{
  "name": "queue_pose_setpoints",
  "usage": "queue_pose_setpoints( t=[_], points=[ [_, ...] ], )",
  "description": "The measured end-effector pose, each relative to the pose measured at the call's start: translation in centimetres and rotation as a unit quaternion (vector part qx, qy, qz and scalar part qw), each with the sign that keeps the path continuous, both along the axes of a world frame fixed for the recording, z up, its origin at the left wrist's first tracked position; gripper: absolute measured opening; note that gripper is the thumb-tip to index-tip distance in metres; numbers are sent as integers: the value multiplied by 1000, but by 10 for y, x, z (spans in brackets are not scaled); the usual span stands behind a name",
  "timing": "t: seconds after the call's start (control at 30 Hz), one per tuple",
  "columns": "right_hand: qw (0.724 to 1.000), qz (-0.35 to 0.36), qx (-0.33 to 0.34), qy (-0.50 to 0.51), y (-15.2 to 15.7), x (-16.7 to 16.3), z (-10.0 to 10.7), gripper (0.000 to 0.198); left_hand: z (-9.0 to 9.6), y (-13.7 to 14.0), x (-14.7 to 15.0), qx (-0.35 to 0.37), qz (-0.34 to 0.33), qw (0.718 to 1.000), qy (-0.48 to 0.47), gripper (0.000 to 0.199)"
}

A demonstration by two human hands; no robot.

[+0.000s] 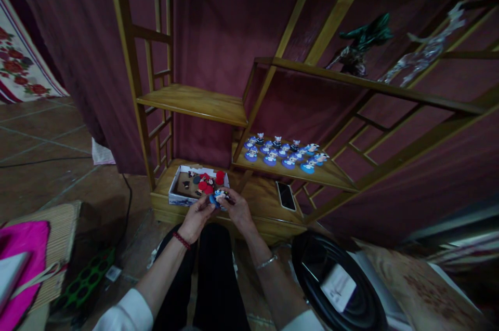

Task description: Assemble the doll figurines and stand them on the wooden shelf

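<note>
A small blue-and-white figurine (219,195) is between my two hands, in front of a shallow box. My left hand (198,216) closes its fingers on the figurine's blue round base from the left. From the right, my right hand (237,209) pinches its upper part. Behind them the open cardboard box (175,200) holds several small figurines and red discs, some overlapping. On the raised shelf to the right, several figurines with purple and blue bases (270,157) stand in rows, with a few dark-clothed ones at the back.
A wooden display rack (195,102) surrounds the work area. A phone (286,196) lies on its lower board. At right is a coiled black hose (339,284); at left, a woven mat (64,227) with pink cloth. A green figure (364,40) stands on an upper shelf.
</note>
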State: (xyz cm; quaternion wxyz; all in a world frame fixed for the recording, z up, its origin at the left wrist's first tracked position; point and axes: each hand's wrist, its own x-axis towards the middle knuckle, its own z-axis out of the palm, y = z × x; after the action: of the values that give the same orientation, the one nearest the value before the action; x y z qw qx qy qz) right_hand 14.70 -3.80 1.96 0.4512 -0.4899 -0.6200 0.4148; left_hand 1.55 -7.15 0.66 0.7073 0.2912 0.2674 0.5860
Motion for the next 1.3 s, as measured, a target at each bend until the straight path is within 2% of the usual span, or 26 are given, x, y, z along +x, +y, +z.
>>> queue_pose_setpoints(
  t=[0.3, 0.47, 0.67, 0.83, 1.03, 1.3],
  points=[
    [1000, -7, 17, -17, -1, -2, 0, 30, -1, 1, 0, -18, 12, 1000, -5, 39],
    [999, 11, 32, -31, -3, -2, 2, 28, 0, 1, 0, 3, 0, 1000, -13, 38],
    [996, 23, 50, -64, -5, -2, 7, 26, 0, 0, 0, -9, -3, 1000, -24, 37],
    [995, 22, 57, -77, -6, -3, 9, 25, -5, 0, 2, -21, 16, 999, -33, 39],
    [991, -7, 67, -116, -8, -4, 7, 26, -13, 2, 5, -21, 42, 999, -14, 43],
    [982, -48, 71, -170, -14, -7, 11, 28, -8, 0, 6, -24, 60, 998, 6, 44]
  ],
)
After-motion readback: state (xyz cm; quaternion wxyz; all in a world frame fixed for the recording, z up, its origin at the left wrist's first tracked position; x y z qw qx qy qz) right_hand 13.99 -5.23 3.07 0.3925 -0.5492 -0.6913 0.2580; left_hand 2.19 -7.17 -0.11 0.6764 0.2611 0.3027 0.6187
